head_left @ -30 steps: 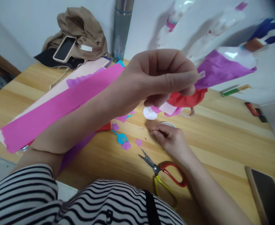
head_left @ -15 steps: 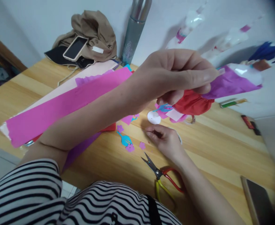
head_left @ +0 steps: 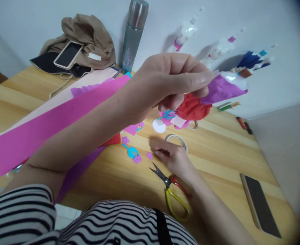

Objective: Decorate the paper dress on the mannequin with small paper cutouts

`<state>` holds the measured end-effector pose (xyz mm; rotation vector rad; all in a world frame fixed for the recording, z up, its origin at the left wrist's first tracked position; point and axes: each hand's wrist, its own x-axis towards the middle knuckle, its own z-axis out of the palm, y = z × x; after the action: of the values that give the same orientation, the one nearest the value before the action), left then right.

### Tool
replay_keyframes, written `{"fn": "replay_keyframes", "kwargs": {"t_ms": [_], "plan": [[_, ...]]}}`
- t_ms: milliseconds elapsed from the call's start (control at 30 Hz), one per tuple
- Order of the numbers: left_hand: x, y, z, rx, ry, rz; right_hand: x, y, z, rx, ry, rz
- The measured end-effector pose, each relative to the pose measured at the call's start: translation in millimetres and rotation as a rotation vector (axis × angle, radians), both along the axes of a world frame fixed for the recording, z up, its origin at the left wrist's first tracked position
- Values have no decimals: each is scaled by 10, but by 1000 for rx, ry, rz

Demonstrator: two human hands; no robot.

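Observation:
My left hand is raised over the table, its thumb and forefinger pinching a small pale piece of tape. Behind the fingertips is a purple wrapped object with a clear top, beside gathered red fabric. My right hand rests low on the tabletop with curled fingers; whatever they hold is hidden. A roll of tape lies just behind it. Scissors with red and yellow handles lie open, partly under my right wrist. Purple paper flowers and a blue paper leaf are left of that hand.
Long pink paper lies under my left arm. Behind stand a grey thermos and a brown cloth with a phone. Another phone is at the right. A white disc lies mid-table.
The view has shifted, so most things sit further left in it. More of the tape roll and the yellow scissor handle shows. Both hands keep about the same pose.

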<state>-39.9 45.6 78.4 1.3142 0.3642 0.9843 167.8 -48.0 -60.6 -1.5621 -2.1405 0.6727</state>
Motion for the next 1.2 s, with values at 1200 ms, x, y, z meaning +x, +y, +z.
{"fn": "replay_keyframes", "kwargs": {"t_ms": [1200], "plan": [[273,-51,-143,-217,356,49,-37,31,78,-58,127,224]]}}
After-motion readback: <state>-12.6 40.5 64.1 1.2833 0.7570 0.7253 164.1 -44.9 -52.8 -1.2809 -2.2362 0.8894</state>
